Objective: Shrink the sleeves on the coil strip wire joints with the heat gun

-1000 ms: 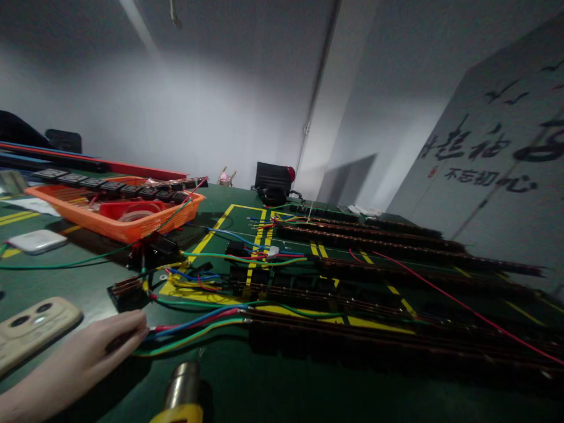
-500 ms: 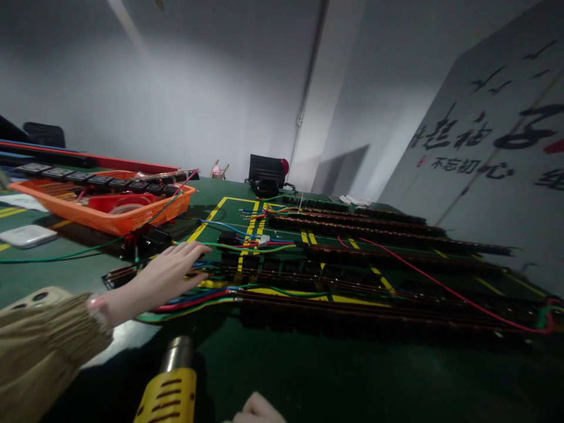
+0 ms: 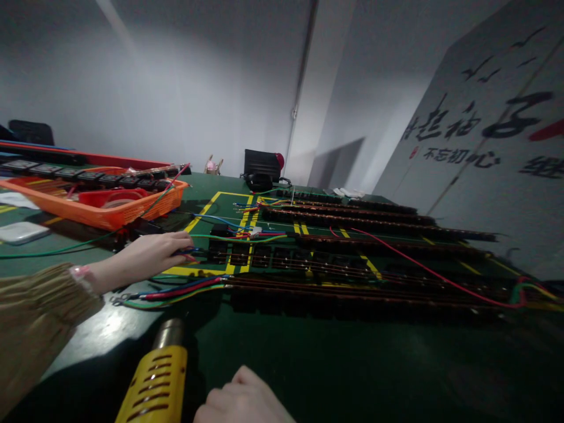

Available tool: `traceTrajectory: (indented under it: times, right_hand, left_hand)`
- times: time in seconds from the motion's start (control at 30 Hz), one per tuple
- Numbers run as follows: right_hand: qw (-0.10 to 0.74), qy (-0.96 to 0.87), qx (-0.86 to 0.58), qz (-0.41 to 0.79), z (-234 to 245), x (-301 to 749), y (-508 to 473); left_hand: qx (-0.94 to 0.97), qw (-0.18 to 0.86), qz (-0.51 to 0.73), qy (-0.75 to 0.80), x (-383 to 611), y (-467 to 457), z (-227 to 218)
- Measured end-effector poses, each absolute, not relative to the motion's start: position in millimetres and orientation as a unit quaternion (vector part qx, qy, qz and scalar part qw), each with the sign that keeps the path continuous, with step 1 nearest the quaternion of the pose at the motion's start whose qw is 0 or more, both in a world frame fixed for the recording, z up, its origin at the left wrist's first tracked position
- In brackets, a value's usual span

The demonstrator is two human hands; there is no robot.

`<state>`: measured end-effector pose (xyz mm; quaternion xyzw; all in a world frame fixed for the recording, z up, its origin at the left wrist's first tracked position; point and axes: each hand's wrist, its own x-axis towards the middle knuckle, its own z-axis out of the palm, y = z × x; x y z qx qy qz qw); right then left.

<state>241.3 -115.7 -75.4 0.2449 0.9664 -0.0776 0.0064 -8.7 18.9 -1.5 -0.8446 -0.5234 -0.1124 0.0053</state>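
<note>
My left hand reaches in at the left, fingers closed around the coloured wires at the end of a dark strip of black blocks. Another bundle of red, blue and green wires lies nearer me, joined to the nearest long strip. At the bottom, my right hand is curled into a fist, cut off by the frame edge. Just left of it is a yellow heat gun, its metal nozzle pointing forward. The gun's handle and whatever my right fingers hold are hidden.
An orange basket full of parts stands at the left, near a white object. Several more strips lie across the green table with yellow lines. A red wire runs over them. A black chair stands behind.
My left hand has gone from spread fingers above the wires to closed fingers on them. More of my right hand has come into view. The whole view has shifted slightly.
</note>
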Motion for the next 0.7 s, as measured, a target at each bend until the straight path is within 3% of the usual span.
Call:
traceTrajectory:
  times: [0.13, 0.23, 0.37, 0.5, 0.7]
  right_hand:
    - [-0.069, 0.948, 0.257, -0.176, -75, 251, -117]
    - [-0.162, 0.873, 0.285, -0.360, -73, 261, -119]
    - [-0.371, 0.620, 0.315, -0.616, -64, 271, -117]
    - [-0.489, 0.454, 0.335, -0.665, -54, 278, -103]
    - [-0.558, 0.293, 0.334, -0.701, -31, 297, -84]
  left_hand:
    - [-0.826, 0.063, -0.063, -0.557, 1, -7, 36]
    - [-0.826, 0.089, -0.060, -0.554, 9, -28, 61]
    - [-0.825, 0.106, -0.067, -0.551, 18, -58, 79]
    - [-0.835, 0.128, -0.088, -0.528, 21, -79, 84]
    - [-0.832, 0.170, -0.178, -0.498, 28, -99, 97]
